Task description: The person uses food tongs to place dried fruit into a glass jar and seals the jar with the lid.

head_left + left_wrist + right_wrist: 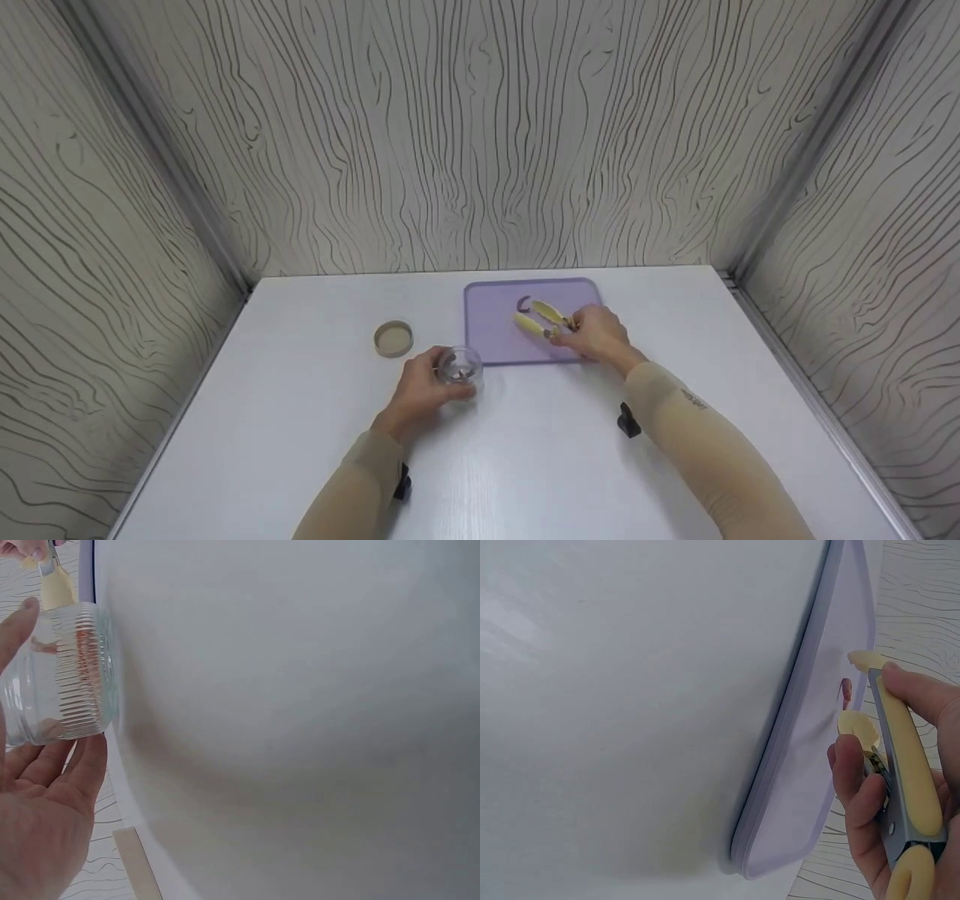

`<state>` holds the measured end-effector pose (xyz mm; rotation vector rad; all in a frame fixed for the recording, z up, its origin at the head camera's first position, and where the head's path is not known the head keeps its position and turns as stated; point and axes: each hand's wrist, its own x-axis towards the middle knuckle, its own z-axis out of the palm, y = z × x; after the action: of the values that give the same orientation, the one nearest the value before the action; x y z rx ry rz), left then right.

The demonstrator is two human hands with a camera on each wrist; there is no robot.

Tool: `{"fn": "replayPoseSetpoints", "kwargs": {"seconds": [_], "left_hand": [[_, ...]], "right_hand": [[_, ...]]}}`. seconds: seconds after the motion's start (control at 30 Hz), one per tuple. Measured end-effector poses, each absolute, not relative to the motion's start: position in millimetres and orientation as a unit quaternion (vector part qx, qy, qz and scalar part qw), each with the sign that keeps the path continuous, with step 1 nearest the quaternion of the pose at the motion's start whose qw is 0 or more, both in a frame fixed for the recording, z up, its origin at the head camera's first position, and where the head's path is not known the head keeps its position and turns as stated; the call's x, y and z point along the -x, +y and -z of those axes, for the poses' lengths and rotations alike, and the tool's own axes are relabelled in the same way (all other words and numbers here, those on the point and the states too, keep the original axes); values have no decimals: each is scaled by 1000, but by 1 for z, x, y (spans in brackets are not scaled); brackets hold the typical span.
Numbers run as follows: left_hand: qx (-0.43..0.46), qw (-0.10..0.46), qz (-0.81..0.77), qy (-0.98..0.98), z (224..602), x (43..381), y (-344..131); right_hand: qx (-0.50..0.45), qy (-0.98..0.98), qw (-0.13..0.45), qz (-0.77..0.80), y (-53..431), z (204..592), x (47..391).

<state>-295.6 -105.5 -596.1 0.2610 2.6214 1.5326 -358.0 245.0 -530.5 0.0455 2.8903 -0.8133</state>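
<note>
My left hand (424, 386) holds a clear ribbed glass jar (460, 365) on the white table, just off the tray's near left corner. Through its wall, several reddish pieces (86, 652) show inside the jar in the left wrist view. With my right hand (598, 332) I grip a pair of yellow-tipped tongs (904, 757), metal along the body. The tong tips are spread apart over the purple tray (495, 349). Near those tips lies a small curved dark-red piece (523, 304) on the tray; its kind is unclear.
A round, shallow beige lid (394, 339) lies on the white table (300, 420), left of the tray and beyond my left hand. Wood-grain patterned panels (480, 135) stand at the back and on both sides of the table.
</note>
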Motion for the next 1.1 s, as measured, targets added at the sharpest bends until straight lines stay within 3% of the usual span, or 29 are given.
{"fn": "replayPoseSetpoints", "kwargs": {"seconds": [1.1], "left_hand": [[-106,38,-512,851,599,298,-108]], "right_hand": [[-21,960,78,268,238,533,363]]}}
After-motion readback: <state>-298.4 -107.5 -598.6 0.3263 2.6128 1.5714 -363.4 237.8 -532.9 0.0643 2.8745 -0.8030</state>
